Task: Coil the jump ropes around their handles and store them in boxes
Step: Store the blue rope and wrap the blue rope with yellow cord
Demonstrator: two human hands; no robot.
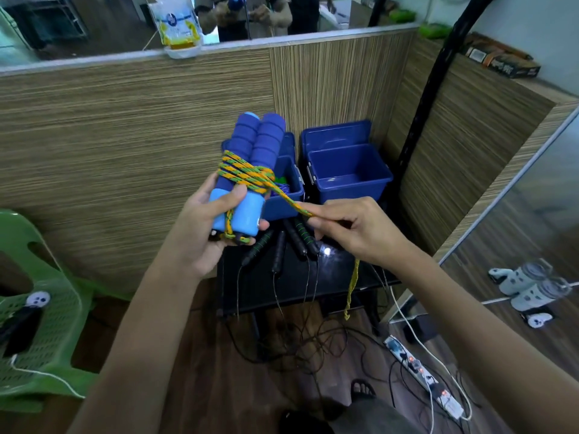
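Rope half-wound on blue handles

Left hand grips the paired handles upright; at its 3 o'clock, right hand pinches the taut orange-green rope, fingers curled.

Both forearms extend forward and upward into view, bare, wrists roughly level. Left hand: palm turned inward to the right, thumb laid across the front of what it grips, fingers curled round behind and below, fingertips showing at lower right. Right hand: back of hand toward the camera, index finger and thumb pinching, pointing left; remaining fingers curled under. Hands near, not touching.
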